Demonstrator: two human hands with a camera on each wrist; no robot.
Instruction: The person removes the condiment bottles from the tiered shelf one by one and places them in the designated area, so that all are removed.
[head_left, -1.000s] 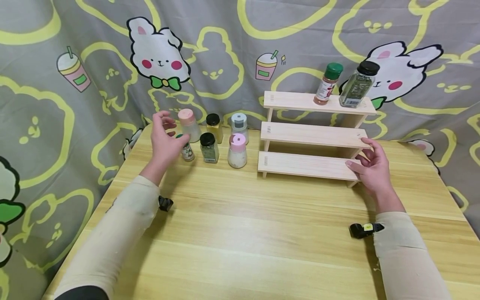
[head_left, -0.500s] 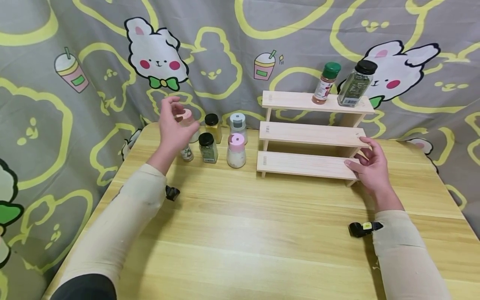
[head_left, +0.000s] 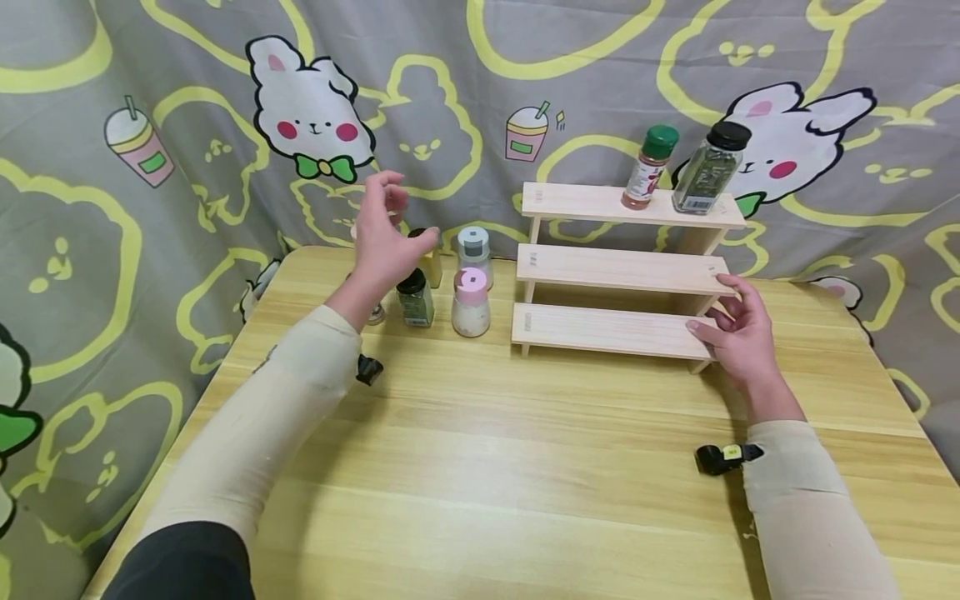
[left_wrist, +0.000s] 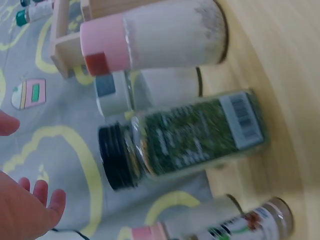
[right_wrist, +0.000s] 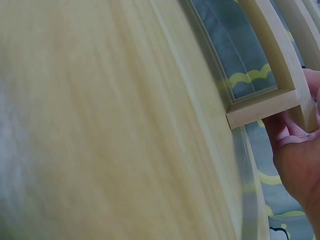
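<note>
My left hand is raised over the group of jars, fingers loosely curved and thumb apart, holding nothing. Its thumb overlaps the black-capped jar with yellow contents. Just below are a black-capped jar of green herbs, large in the left wrist view, and a pink-lidded jar of white contents. A grey-lidded jar stands behind them. The small spice bottle and peach-lidded jar are mostly hidden by the hand in the head view. My right hand grips the right end of the three-tier wooden shelf.
On the shelf's top tier stand a green-capped spice bottle and a black-capped bottle of green herbs. A patterned grey curtain hangs right behind the wooden table.
My left hand has moved right and up, from beside the small spice bottle to above the black-capped jars. The right hand keeps its grip on the shelf.
</note>
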